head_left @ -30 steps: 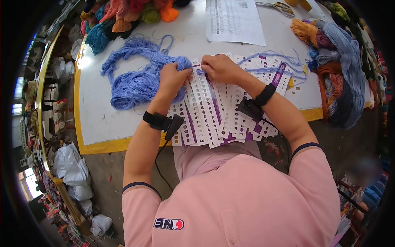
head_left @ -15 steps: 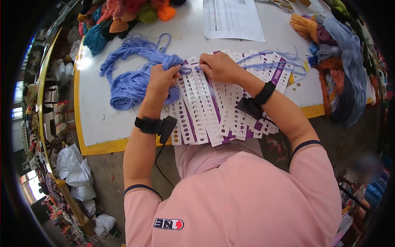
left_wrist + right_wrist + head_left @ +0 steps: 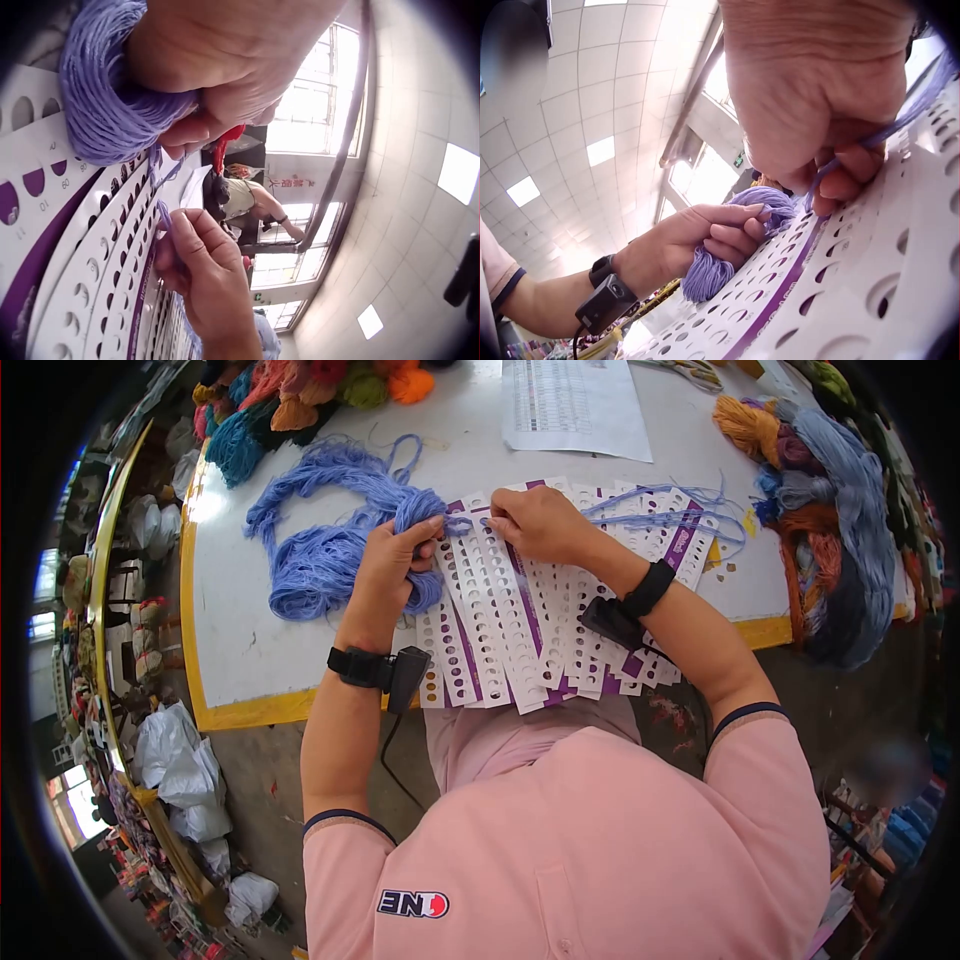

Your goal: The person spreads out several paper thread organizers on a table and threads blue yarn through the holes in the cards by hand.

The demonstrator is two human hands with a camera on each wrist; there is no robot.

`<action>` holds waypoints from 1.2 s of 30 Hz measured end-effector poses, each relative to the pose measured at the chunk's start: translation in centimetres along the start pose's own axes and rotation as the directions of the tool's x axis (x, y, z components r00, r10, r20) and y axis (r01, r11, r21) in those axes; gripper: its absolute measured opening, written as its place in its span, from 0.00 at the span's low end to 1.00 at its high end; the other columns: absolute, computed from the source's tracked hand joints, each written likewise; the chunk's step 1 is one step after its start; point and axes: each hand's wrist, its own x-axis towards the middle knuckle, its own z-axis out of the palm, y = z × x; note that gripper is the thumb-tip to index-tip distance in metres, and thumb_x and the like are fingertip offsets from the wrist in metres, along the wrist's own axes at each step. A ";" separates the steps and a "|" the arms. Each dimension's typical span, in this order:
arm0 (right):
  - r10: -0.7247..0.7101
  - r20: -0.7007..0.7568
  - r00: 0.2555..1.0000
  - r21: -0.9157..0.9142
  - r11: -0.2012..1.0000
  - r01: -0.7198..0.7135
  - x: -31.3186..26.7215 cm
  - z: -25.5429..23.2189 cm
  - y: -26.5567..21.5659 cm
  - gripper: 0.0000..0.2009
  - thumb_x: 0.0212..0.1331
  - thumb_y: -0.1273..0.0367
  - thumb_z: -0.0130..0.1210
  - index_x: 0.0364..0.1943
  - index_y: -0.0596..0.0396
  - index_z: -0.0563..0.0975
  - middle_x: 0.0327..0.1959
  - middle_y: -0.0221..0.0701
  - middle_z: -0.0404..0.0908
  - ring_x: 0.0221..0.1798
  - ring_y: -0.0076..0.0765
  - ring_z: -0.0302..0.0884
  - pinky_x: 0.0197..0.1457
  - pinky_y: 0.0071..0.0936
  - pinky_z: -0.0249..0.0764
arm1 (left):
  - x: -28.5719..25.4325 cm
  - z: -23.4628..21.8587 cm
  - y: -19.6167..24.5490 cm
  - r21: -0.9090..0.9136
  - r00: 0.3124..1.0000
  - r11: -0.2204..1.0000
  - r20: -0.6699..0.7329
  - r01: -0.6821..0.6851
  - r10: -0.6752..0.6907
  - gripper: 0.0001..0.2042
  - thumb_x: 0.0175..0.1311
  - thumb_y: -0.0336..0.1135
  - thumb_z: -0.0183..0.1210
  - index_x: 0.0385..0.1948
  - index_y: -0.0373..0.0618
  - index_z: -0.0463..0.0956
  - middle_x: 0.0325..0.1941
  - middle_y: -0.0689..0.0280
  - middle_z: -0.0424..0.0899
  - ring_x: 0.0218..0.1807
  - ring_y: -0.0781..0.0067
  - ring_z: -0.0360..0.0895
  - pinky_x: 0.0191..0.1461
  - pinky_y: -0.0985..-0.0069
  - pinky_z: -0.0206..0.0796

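Note:
A tangled hank of blue-violet thread (image 3: 325,560) spreads over the left of the table, one end gathered in my left hand (image 3: 392,565). The left fingers curl round that bundle, with thumb and forefinger together at its right side. My right hand (image 3: 540,525) pinches a thin strand (image 3: 900,124) of the same thread, which runs back under its fingers. In the left wrist view, a short length of thread (image 3: 163,214) spans the gap between the hands. Both hands are over fanned white cards (image 3: 490,610) with punched holes and purple stripes; loose strands (image 3: 660,520) trail off to the right.
Printed sheets (image 3: 575,410) lie at the back, scissors (image 3: 690,372) beside them. Coloured hanks (image 3: 290,400) are heaped at the back left, and more yarn (image 3: 835,520) hangs over the right side. A yellow edge (image 3: 270,710) borders the white table.
My left hand has shifted left and slightly down, carrying the gathered thread, and the gap between the hands has widened. The right hand stays nearly in place.

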 end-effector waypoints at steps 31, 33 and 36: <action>-0.042 -0.148 0.988 0.236 0.969 0.076 -0.7 1.0 0.2 0.04 0.64 0.70 0.56 0.39 0.52 0.77 0.20 0.27 0.78 0.22 0.21 0.74 0.29 0.22 0.69 | -0.9 3.6 -1.8 0.412 0.985 0.900 -0.029 -0.144 0.171 0.07 0.60 0.33 0.65 0.32 0.38 0.82 0.22 0.73 0.75 0.21 0.86 0.66 0.23 0.85 0.54; 0.031 -0.088 0.996 0.323 0.947 -0.001 -0.7 0.8 0.3 0.04 0.65 0.71 0.56 0.36 0.56 0.77 0.21 0.28 0.79 0.23 0.18 0.73 0.28 0.21 0.69 | -1.1 3.7 -1.3 0.329 0.989 0.939 -0.063 -0.105 0.133 0.06 0.61 0.33 0.65 0.32 0.41 0.83 0.19 0.76 0.72 0.18 0.88 0.62 0.21 0.87 0.49; 0.041 -0.084 0.996 0.436 0.900 0.000 -0.5 0.8 0.5 0.06 0.66 0.70 0.54 0.36 0.59 0.76 0.20 0.26 0.78 0.23 0.16 0.72 0.28 0.20 0.69 | -1.2 3.2 -0.8 0.132 0.997 0.990 -0.058 -0.040 0.048 0.06 0.60 0.33 0.66 0.31 0.41 0.83 0.18 0.78 0.70 0.18 0.89 0.60 0.21 0.87 0.46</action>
